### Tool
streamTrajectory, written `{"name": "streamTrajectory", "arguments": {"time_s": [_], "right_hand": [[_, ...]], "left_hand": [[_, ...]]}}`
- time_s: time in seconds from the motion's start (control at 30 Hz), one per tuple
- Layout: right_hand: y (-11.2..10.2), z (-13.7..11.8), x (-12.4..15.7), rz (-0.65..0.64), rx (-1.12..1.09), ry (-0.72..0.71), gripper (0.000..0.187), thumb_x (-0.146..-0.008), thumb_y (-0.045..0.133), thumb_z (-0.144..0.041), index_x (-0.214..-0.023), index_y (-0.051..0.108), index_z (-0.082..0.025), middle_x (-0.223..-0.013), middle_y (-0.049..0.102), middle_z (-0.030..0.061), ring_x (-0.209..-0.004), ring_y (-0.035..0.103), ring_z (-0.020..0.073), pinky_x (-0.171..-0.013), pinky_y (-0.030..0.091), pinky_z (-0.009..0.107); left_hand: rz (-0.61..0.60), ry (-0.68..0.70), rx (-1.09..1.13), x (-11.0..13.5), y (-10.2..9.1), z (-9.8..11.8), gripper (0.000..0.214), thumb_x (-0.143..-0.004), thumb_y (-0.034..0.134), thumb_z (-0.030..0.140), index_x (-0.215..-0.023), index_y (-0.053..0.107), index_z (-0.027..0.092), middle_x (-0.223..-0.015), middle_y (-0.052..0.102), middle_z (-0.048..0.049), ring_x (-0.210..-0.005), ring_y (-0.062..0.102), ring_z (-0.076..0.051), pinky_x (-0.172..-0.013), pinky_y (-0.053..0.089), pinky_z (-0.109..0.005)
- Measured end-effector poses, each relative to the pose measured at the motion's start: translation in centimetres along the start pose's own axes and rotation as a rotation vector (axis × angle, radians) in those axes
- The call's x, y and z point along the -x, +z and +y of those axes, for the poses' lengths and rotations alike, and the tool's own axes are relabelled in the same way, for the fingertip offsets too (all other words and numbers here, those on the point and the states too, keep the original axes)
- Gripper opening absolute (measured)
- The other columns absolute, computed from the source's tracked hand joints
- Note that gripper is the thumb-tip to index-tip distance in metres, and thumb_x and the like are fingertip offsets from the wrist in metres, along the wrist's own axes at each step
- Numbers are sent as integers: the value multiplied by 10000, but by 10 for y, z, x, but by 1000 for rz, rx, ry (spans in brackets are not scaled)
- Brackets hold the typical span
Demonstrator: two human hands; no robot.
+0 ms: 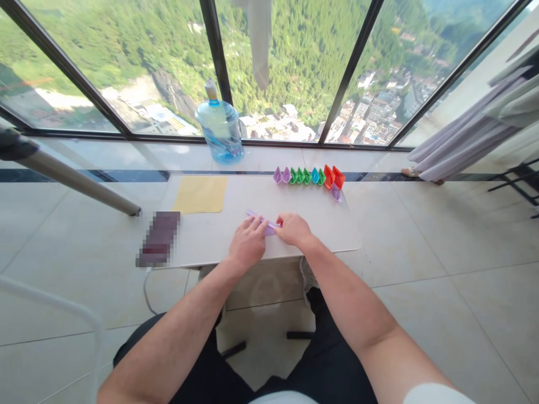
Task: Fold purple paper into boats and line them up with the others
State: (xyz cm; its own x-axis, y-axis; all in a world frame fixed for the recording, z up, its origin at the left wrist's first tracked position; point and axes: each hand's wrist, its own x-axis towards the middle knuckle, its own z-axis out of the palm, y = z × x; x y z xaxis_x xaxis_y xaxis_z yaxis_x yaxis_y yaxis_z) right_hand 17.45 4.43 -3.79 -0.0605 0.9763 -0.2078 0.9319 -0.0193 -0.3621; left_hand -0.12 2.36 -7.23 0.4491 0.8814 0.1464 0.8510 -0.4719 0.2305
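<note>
A folded piece of light purple paper (272, 228) lies on the low white table, partly covered by my fingers. My left hand (249, 238) rests across its left part, fingers extended and pressing it against the tabletop. At the right end, my right hand (292, 227) is closed, thumb and fingers pinching the paper's edge. Beyond the hands stands a row of small folded paper boats: purple ones (277, 175), green ones (300, 176), a blue one (315, 175) and red ones (338, 178). Another purple boat (336, 194) sits just in front of the red ones.
A yellow paper sheet (201, 194) lies on the table's (248, 191) back left. At the left edge is a blurred-out phone-like object (160, 238) with a white cable (146, 289). A large blue water bottle (219, 132) stands by the window. A grey pole (84, 179) slants in from the left.
</note>
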Motion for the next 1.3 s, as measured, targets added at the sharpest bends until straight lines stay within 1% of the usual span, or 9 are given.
{"name": "streamTrajectory", "arguments": {"time_s": [0.13, 0.33, 0.7, 0.87, 1.0, 1.1, 1.17, 1.23, 1.3], "right_hand": [[-1, 4, 3, -47, 12, -33, 206, -814, 666, -283, -1006, 719, -228, -1023, 779, 59, -943, 710, 213, -762, 472, 274], [-1, 0, 10, -51, 102, -57, 161, -888, 607, -284, -986, 718, -221, -1033, 770, 76, -962, 700, 219, -793, 469, 289], [3, -1, 14, 65, 195, -152, 193, -942, 531, -280, -979, 702, -197, -1043, 748, 110, -933, 698, 231, -781, 456, 303], [0, -7, 16, 177, -4, -140, 136, -880, 575, -261, -869, 698, -205, -834, 750, 77, -777, 677, 204, -720, 434, 288], [-6, -10, 19, 252, -377, -208, 180, -855, 638, -361, -783, 681, -201, -725, 715, 33, -676, 634, 169, -667, 447, 276], [-12, -8, 19, 219, -711, -200, 345, -849, 660, -520, -919, 711, -185, -828, 752, 53, -738, 669, 178, -701, 510, 292], [-15, -5, 16, 219, -832, -200, 422, -820, 691, -539, -1045, 718, -183, -1023, 768, 85, -887, 695, 203, -786, 542, 327], [-15, -1, 12, 230, -846, -215, 482, -755, 762, -485, -1139, 715, -199, -1221, 730, 97, -1056, 675, 232, -880, 538, 360], [-13, 2, 9, 183, -855, -217, 507, -701, 800, -423, -1151, 723, -202, -1241, 725, 93, -1089, 666, 241, -900, 530, 364]], "left_hand": [[28, -11, 3, 0, 0, 1, 459, -972, 447, 210, -1395, 624, 181, -1465, 593, -128, -1368, 502, -299, -1160, 394, -458], [40, -35, 5, 2, 1, 3, 442, -965, 492, 266, -1379, 634, 204, -1461, 596, -119, -1363, 508, -306, -1155, 397, -474], [52, -50, -4, 3, -3, 7, 479, -951, 568, 390, -1371, 612, 165, -1471, 586, -134, -1376, 484, -334, -1125, 403, -488], [163, -22, 60, 2, -4, 6, 386, -922, 629, 339, -1275, 654, 184, -1362, 669, -112, -1298, 551, -304, -1067, 427, -450], [269, -19, 138, -2, -8, 4, 241, -956, 552, 234, -1138, 708, 205, -1155, 754, -99, -1138, 637, -262, -978, 448, -417], [349, -77, 304, -5, -15, 5, 209, -937, 552, 201, -1036, 735, 216, -1042, 771, -83, -1010, 664, -238, -938, 455, -394], [403, -188, 525, -9, -21, 7, 170, -915, 573, 224, -929, 741, 208, -933, 765, -65, -887, 660, -209, -875, 470, -355], [422, -379, 849, -12, -26, 9, 155, -870, 624, 291, -798, 715, 189, -771, 716, -36, -739, 621, -176, -748, 468, -308], [421, -569, 1257, -16, -29, 11, 182, -784, 696, 353, -768, 690, 172, -711, 670, -13, -659, 583, -151, -657, 442, -281]]}}
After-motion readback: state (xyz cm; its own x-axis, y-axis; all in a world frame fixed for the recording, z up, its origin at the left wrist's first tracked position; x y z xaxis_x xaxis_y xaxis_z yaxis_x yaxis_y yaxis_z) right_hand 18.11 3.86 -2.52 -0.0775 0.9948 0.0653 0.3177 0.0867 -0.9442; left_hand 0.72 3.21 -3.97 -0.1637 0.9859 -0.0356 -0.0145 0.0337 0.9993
